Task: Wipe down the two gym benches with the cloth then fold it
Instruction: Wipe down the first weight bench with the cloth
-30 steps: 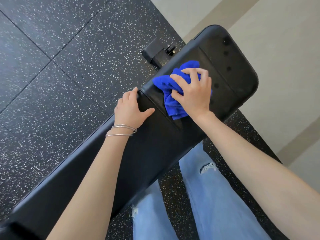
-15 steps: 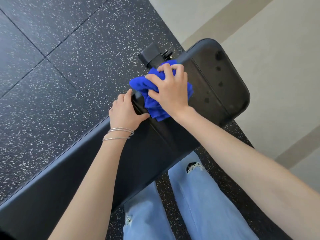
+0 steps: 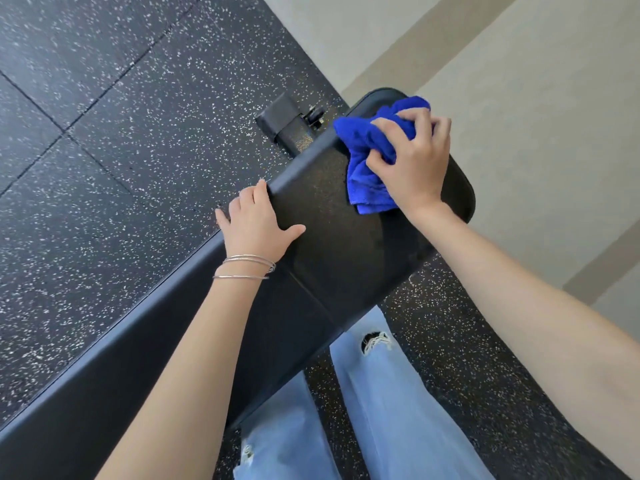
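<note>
A black padded gym bench runs diagonally from the lower left to the upper right. A bunched blue cloth lies on the far end of its seat pad. My right hand grips the cloth and presses it onto the pad near the rounded end. On the pad's left edge my left hand holds on, fingers curled over the side and thumb on top. Only this one bench is in view.
The bench's black metal foot sticks out on the speckled black rubber floor. A beige floor with darker stripes starts beyond the bench's end. My legs in light blue jeans stand close against the bench's near side.
My right hand has swept the cloth from the pad's left edge to its far rounded end. My left hand stays on the left edge.
</note>
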